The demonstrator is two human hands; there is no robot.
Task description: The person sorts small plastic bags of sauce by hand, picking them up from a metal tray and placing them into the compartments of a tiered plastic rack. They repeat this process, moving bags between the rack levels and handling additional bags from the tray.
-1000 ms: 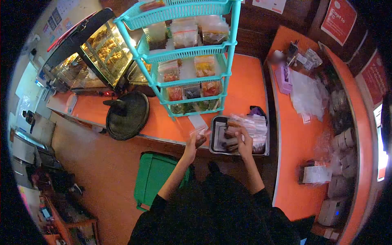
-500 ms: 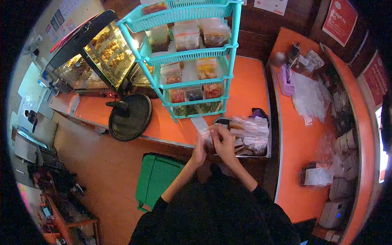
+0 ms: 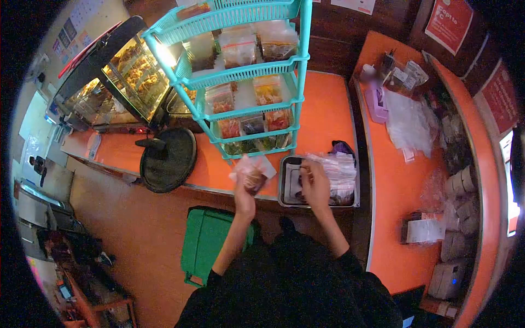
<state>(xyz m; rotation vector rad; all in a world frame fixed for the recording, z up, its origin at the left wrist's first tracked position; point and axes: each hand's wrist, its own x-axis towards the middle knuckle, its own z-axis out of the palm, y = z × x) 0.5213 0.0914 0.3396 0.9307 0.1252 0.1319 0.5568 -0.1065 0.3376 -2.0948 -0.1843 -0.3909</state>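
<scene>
My left hand (image 3: 244,198) is closed on a small clear zip bag (image 3: 252,179) with something dark in it, raised in front of the teal rack and blurred by motion. To its right, my right hand (image 3: 316,188) hangs over the left part of a metal tray (image 3: 281,191), its fingers curled and smeared. Under those fingers the tray's bottom shows, with a small dark patch near the fingertips. Stacked zip bags (image 3: 342,177) with red seal lines fill the right side of the tray. A white paper (image 3: 268,168) lies on the counter behind the held bag.
A tiered teal rack (image 3: 251,76) holds bagged food on the orange counter (image 3: 328,109). Left of it are a round black stone mortar (image 3: 178,164) and a lit food display case (image 3: 136,71). A green lidded bin (image 3: 210,240) stands below. Plastic bags (image 3: 410,126) lie on the right counter.
My hands, together around the bag before, have separated. The left moved left with the bag; the right moved right over the tray, and the tray's left part now shows.
</scene>
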